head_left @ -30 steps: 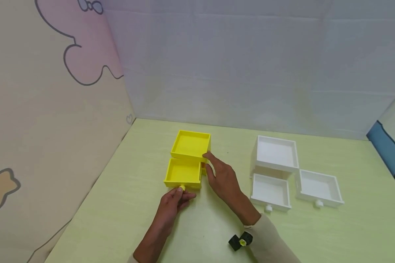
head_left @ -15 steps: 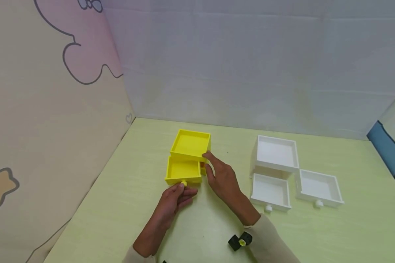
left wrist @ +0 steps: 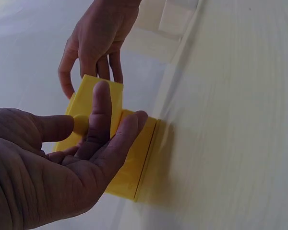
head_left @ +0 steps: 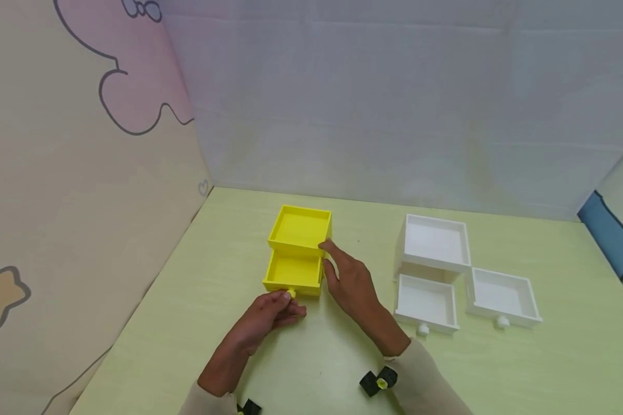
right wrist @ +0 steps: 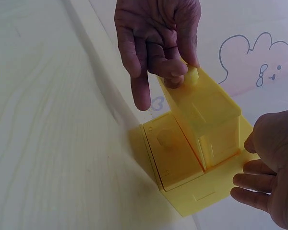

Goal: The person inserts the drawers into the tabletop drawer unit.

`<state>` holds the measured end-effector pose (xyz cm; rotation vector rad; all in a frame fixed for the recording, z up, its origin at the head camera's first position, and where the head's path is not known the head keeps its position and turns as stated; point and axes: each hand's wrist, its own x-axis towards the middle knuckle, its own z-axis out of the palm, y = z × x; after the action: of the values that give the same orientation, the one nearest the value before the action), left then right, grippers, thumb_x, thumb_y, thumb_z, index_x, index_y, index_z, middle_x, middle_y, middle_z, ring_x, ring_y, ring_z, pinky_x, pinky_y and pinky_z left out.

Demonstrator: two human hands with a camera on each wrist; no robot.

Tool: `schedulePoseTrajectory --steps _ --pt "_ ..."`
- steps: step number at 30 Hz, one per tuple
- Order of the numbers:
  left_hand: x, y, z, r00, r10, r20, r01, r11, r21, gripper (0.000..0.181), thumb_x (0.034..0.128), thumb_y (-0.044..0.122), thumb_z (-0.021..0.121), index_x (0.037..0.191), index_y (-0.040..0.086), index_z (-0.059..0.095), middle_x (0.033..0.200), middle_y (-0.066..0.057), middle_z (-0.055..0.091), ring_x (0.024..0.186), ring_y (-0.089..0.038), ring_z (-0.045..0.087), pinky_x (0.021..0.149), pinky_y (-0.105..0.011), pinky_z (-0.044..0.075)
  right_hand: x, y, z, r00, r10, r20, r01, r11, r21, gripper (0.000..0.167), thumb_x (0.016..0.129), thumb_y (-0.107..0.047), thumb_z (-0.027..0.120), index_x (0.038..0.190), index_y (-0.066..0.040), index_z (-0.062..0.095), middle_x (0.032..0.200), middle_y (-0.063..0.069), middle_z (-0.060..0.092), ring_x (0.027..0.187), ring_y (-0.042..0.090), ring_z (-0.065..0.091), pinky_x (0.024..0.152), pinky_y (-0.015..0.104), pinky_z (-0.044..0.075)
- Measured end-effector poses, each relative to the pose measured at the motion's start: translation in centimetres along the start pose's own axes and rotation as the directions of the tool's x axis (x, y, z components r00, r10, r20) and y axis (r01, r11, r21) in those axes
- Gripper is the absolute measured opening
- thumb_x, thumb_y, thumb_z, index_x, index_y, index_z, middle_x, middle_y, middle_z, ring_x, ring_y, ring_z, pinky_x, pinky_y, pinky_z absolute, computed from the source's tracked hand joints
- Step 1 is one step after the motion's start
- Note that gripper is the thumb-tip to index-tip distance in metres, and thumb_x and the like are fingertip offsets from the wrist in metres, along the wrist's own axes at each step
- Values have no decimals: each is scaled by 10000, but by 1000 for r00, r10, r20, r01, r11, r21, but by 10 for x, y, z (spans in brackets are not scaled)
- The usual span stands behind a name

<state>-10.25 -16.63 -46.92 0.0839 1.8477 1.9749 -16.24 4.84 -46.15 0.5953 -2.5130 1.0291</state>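
Note:
In the head view a small yellow cabinet (head_left: 300, 226) stands left of centre on the table. A yellow drawer (head_left: 294, 270) juts from its upper slot. My left hand (head_left: 262, 317) pinches the drawer's round yellow knob (head_left: 292, 293) between thumb and finger. My right hand (head_left: 355, 285) rests against the cabinet's right side, with a fingertip at the front corner of the top. In the right wrist view, a lower drawer (right wrist: 175, 165) sits flush beneath the jutting one. The drawer's back end is hidden inside the cabinet.
To the right stands a white cabinet (head_left: 436, 242). A white drawer (head_left: 427, 302) lies in front of it, and another white drawer (head_left: 505, 294) lies at its right. A white curtain (head_left: 368, 115) borders the table's back, a patterned wall (head_left: 109, 230) its left.
The yellow drawer has shifted right and straightened, now lining up with the cabinet's slot. My left wrist has swung to the left. The right hand has stayed put.

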Motion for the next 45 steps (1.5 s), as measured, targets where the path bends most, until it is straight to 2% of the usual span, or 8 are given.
schedulePoseTrajectory --steps 7,14,19,27,31,35,40,45 --pt "0 5 -17 996 -14 93 8 998 67 362 1091 263 415 1097 -59 580 1066 -138 719 1064 -228 667 1012 -446 483 0 0 0 1000 2 5 -2 1000 -4 324 991 -128 600 1314 -150 583 1359 66 617 1188 238 622 938 431 533" --pt "3 7 -25 996 -3 93 -3 998 65 317 1095 255 401 1067 -4 582 1085 -160 717 1112 -285 654 1030 -465 465 0 0 -1 1000 -15 -9 15 1000 -11 324 984 -113 609 1306 -145 588 1350 66 624 1177 234 629 929 424 538" --pt "7 5 -26 997 -16 75 12 998 62 309 1096 270 394 1086 8 556 1194 -202 682 1204 -353 595 1045 -480 449 2 -1 -1 1000 -22 -17 22 1000 -1 324 984 -115 610 1307 -137 589 1357 82 616 1178 248 628 919 432 542" --pt "16 2 -21 998 -31 54 28 998 61 447 1094 306 392 1313 -66 509 1289 -206 634 1257 -365 551 1041 -442 459 3 -3 0 1000 -9 -14 9 1000 -1 317 981 -98 612 1296 -125 595 1347 89 623 1172 257 631 923 438 539" --pt "17 2 -19 998 -40 42 37 997 66 470 1096 313 383 1350 -71 480 1289 -197 637 1260 -373 547 1050 -459 449 3 -3 -1 1000 -11 -13 11 1000 -1 325 978 -93 617 1300 -124 593 1346 84 625 1160 257 638 917 432 542" --pt "18 4 -19 999 -36 40 32 994 100 452 1101 296 365 1316 -78 499 1291 -209 632 1259 -378 549 1052 -476 443 3 -3 -1 1000 -10 -4 10 1000 -6 326 979 -91 613 1303 -129 588 1349 81 623 1149 254 644 904 427 549" --pt "22 8 -26 997 -34 69 23 988 152 366 1101 282 369 1176 -41 523 1267 -208 647 1243 -361 571 1038 -479 456 2 -3 0 1000 -12 -7 12 1000 -19 325 974 -87 623 1294 -128 588 1343 86 626 1122 256 657 869 425 563" --pt "25 5 -30 995 -45 83 32 987 156 328 1094 305 390 1128 8 523 1242 -186 667 1223 -344 591 1023 -479 468 0 -3 -1 1000 -5 7 5 999 -31 328 974 -84 626 1296 -131 583 1356 92 614 1148 256 644 890 424 556"
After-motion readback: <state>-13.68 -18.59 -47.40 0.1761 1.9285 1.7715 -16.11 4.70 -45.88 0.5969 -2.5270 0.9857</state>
